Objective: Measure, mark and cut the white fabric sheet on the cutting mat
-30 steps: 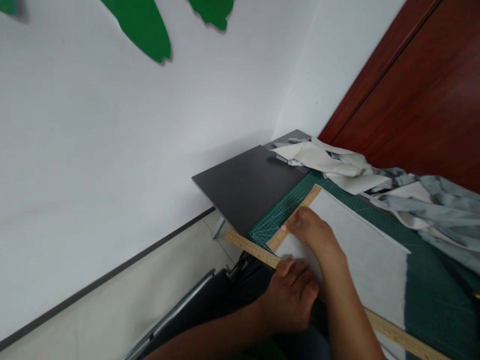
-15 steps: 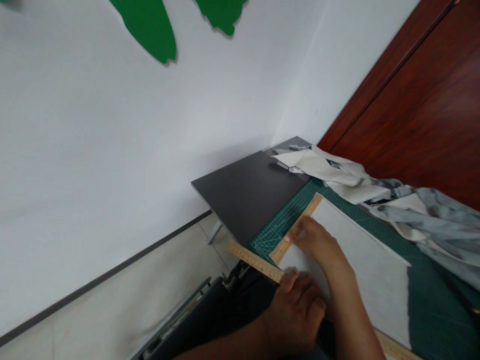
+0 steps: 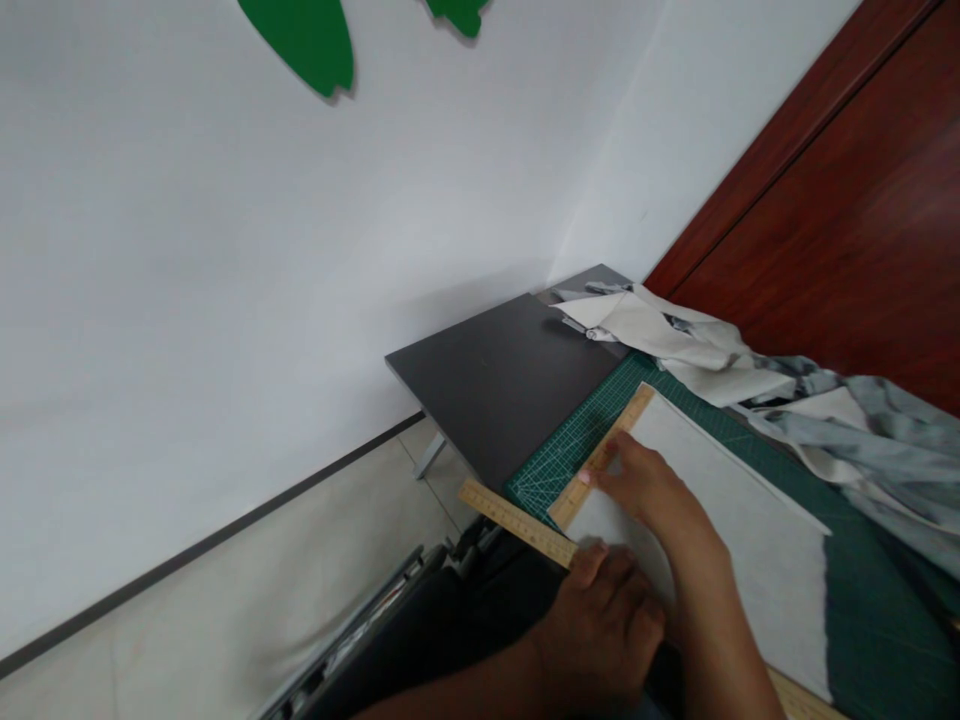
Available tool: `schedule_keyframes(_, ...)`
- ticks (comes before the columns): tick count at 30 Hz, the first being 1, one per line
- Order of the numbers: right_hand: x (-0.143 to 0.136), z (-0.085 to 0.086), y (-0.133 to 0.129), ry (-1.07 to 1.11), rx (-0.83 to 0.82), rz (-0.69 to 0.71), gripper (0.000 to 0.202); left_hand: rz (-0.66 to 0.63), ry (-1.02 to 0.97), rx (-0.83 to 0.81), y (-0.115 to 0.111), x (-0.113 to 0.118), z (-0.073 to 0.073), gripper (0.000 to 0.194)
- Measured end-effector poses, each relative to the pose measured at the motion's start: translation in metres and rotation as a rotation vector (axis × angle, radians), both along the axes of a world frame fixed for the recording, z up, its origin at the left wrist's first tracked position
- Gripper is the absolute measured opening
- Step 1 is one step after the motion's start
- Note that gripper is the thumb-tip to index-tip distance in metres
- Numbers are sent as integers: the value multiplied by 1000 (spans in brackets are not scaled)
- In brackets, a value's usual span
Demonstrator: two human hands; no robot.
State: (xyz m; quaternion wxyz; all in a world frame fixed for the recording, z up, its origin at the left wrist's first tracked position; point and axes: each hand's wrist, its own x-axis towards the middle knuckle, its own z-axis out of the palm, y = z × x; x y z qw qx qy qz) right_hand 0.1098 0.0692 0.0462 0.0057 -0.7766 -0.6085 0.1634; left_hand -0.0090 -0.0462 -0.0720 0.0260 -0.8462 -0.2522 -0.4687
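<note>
My left hand [image 3: 607, 625] is closed around a long wooden ruler [image 3: 521, 522] at the near edge of the white fabric. One end of that ruler juts out past the table edge to the left, and another stretch of wood shows at the lower right. My right hand [image 3: 649, 485] has its thumb and fingers closed on a shorter wooden ruler [image 3: 634, 408], which lies along the left edge of the white fabric piece [image 3: 757, 540]. Under the fabric is a green cutting mat [image 3: 555, 470] with grid lines. My right forearm covers part of the fabric.
Crumpled white and grey cloth [image 3: 697, 345] lies along the far side of the mat. The dark grey tabletop [image 3: 487, 380] extends left toward a white wall [image 3: 225, 250]. A reddish-brown wooden door [image 3: 847, 220] stands behind. Dark metal-framed furniture [image 3: 375, 620] is below the table edge.
The view has shifted slightly, so the table appears a little to the right. Both hands keep their holds on the two rulers, with hardly any movement against the fabric.
</note>
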Motion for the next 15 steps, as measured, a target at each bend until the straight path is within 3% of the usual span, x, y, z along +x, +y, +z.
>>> schedule_keyframes(15,5,-3,1,165,106,-2,35,7,69,-1,-1,1,-5,18)
